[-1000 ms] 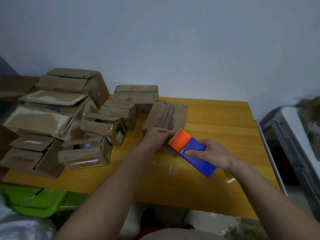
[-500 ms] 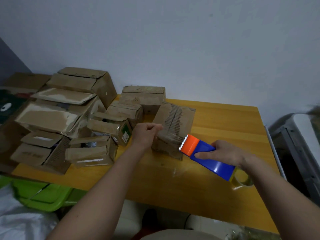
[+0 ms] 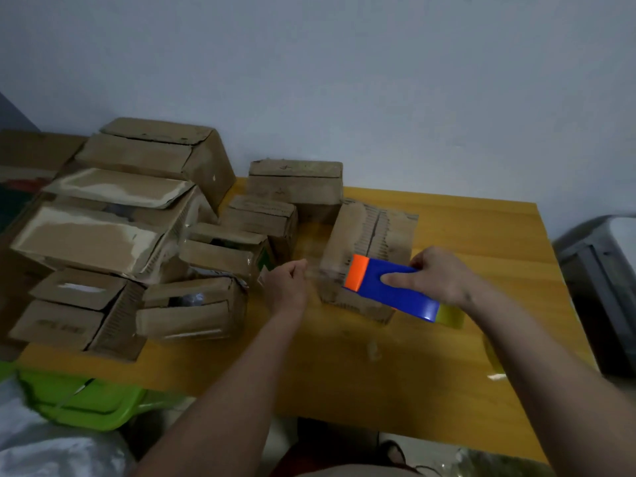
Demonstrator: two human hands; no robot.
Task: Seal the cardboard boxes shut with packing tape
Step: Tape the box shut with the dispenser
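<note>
While the right hand (image 3: pixel 442 275) wraps around the blue and orange tape dispenser (image 3: pixel 390 290), fingers closed on its body with the thumb pressed flat on the blue face, the left hand (image 3: pixel 287 282) is pinched shut just left of the box being sealed (image 3: pixel 373 235). It appears to hold the free end of the clear tape (image 3: pixel 315 270), though the strip is faint and blurred, so the hold on it is a judgement rather than a plain sight. The box stands on the wooden table (image 3: pixel 464 235), right of the cluster of other cardboard boxes (image 3: pixel 144 235), with the dispenser's orange end over its near face.

The main risk is the stretched tape. If the left hand lets the strip sag or twist, it could fold onto itself or catch the box's side before it is lined up with the flap seam, leaving a wrinkled, weak seal. Neither hand rests on the box, so a pull from the dispenser could drag or tip it toward the right, or slide it toward the neighbouring boxes. The box's top looks torn and rough, and tape may bond poorly to that surface. The yellowish roll (image 3: pixel 449 315) at the dispenser's near end sits close to the wrist, where a loose strip might stick to skin.
</note>
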